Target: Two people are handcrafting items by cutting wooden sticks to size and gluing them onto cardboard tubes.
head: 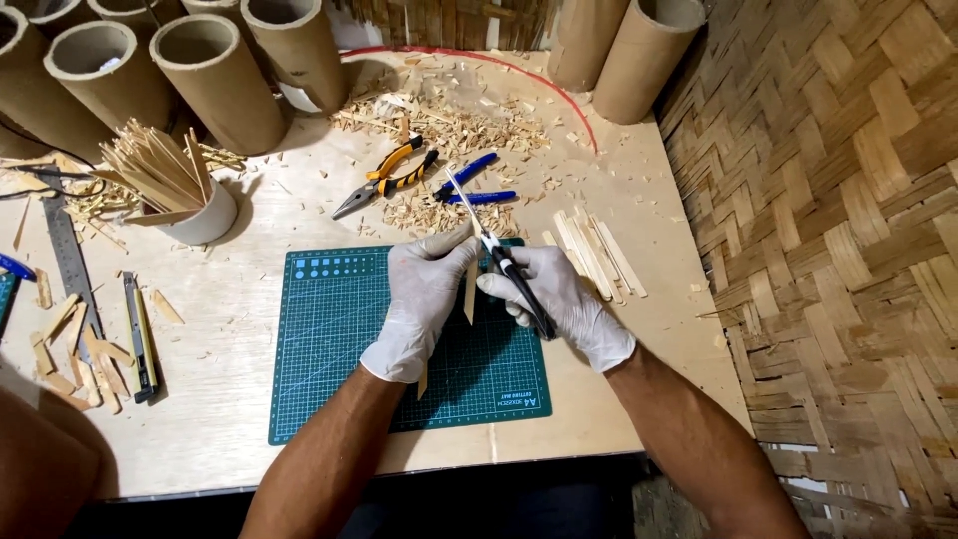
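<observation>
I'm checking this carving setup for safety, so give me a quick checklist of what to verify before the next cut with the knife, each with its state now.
1. Right hand grips the black-handled knife firmly: ok.
2. Left hand holds the bamboo strip: ok.
3. Left fingers out of the blade's path: cannot tell, they sit close to it.
4. Both hands gloved: ok.
5. Work is above the green cutting mat: ok.
6. Space past the blade tip free: not ok, blue-handled cutters and shavings lie there.
</observation>
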